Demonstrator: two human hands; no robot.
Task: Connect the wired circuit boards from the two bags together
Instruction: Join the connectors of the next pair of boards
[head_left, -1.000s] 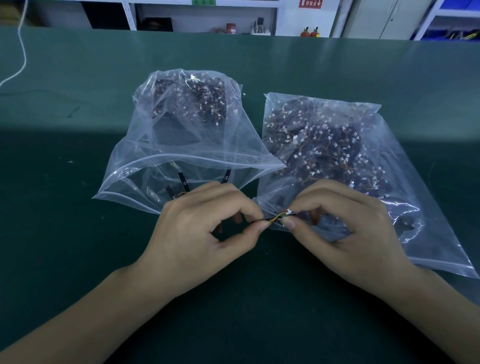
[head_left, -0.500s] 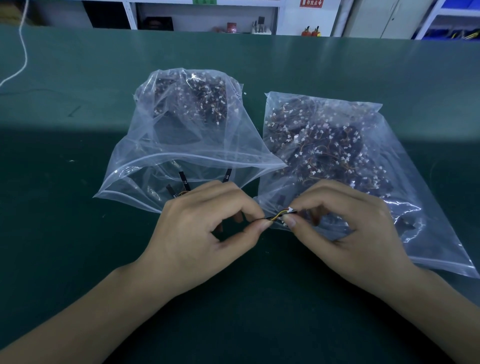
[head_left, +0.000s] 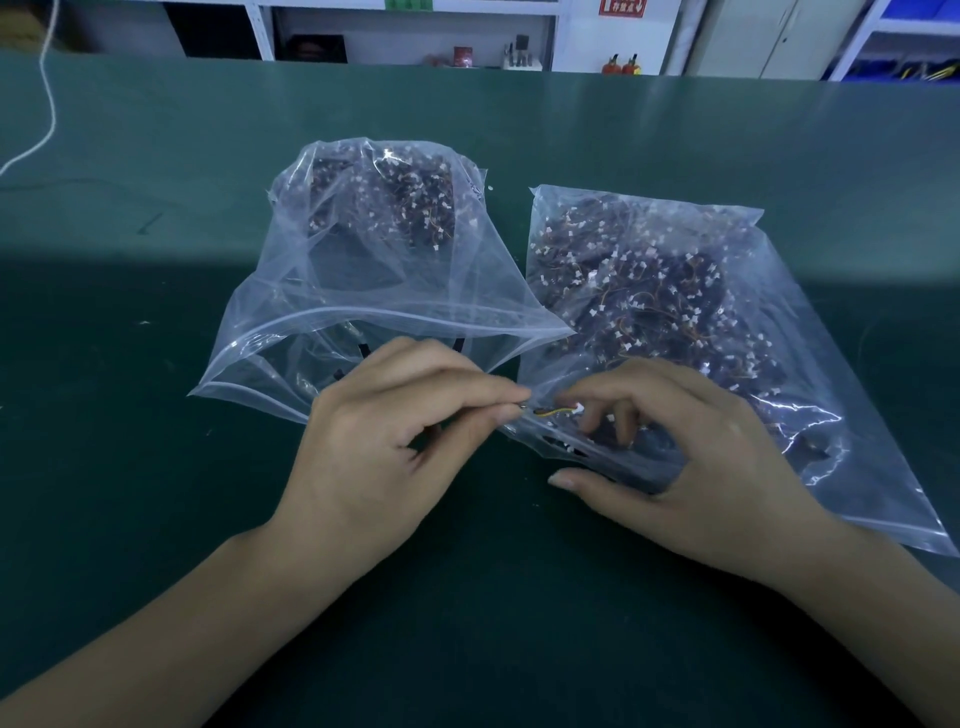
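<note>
Both hands met at the near bag mouths: the left hand (head_left: 387, 441) pinched a wired circuit board (head_left: 553, 411) by its yellow lead, while the right hand (head_left: 691, 457) lay slack-fingered on the right bag (head_left: 701, 291). Left bag (head_left: 374, 260) gaped on the green surface (head_left: 156, 467).
</note>
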